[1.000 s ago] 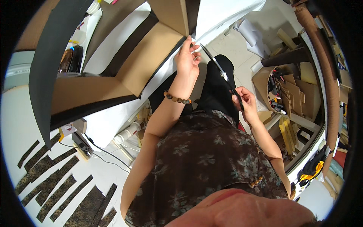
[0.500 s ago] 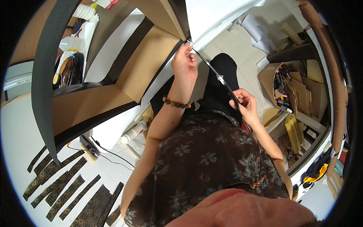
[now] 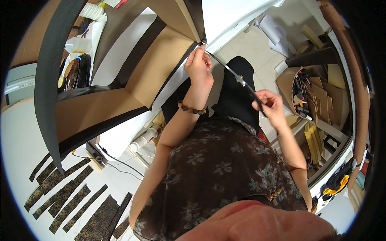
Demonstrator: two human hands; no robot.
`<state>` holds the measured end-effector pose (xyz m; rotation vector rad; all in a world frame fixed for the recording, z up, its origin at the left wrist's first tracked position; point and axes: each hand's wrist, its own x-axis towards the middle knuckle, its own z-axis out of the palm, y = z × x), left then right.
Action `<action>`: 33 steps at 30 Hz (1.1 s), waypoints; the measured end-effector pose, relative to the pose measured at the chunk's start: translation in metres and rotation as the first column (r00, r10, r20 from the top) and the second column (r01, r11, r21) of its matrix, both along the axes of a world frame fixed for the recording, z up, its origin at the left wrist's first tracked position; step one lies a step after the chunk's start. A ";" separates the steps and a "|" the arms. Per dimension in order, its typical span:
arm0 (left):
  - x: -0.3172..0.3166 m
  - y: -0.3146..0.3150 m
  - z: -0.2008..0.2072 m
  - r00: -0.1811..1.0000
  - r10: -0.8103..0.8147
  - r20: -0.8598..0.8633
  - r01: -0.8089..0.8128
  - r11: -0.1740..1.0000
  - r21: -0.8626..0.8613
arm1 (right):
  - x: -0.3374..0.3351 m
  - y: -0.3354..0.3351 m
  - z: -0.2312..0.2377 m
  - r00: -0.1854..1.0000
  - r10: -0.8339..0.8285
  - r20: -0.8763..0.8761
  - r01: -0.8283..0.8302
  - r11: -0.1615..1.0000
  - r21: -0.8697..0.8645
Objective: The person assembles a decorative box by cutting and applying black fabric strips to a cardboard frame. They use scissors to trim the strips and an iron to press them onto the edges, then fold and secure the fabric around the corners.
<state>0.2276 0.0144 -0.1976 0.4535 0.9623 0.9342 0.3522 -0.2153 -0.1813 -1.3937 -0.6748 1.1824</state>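
A long pair of scissors [image 3: 240, 79], seen nearly edge-on, slants across above my legs, with a silver blade, a pivot nut and dark handles. My right hand [image 3: 271, 107] is closed around the handles. The blade tips lie close to my left hand [image 3: 200, 67], which pinches the black covering [image 3: 204, 41] at the corner of a large cardboard frame; the exact grip is partly hidden by the fingers. That frame [image 3: 150, 70] has tan inner walls and black edges, and stands to the left of my left hand.
Patterned dark fabric strips [image 3: 76, 193] lie on the white surface at lower left. White bottles [image 3: 145, 138] and cables sit beneath the frame. On the right, a cardboard box [image 3: 289, 80] holds tools and cardboard pieces. White sheeting [image 3: 229, 20] hangs at the top.
My right hand and the scissors have shifted slightly rightward. My left hand has moved a little to the right and stays at the frame's corner.
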 end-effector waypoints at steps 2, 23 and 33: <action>-0.001 0.000 -0.005 1.000 0.018 0.002 -0.018 0.999 0.030 | 0.039 0.014 0.019 0.993 0.119 -0.017 -0.119 0.991 -0.053; -0.009 -0.015 0.001 0.989 0.127 0.072 -0.128 0.992 0.006 | 0.169 0.160 0.063 0.764 0.622 0.171 -0.568 0.775 -0.277; -0.006 -0.015 0.000 0.980 0.168 0.108 -0.168 0.986 -0.003 | 0.185 0.170 0.018 0.739 0.655 -0.160 -0.674 0.716 -0.182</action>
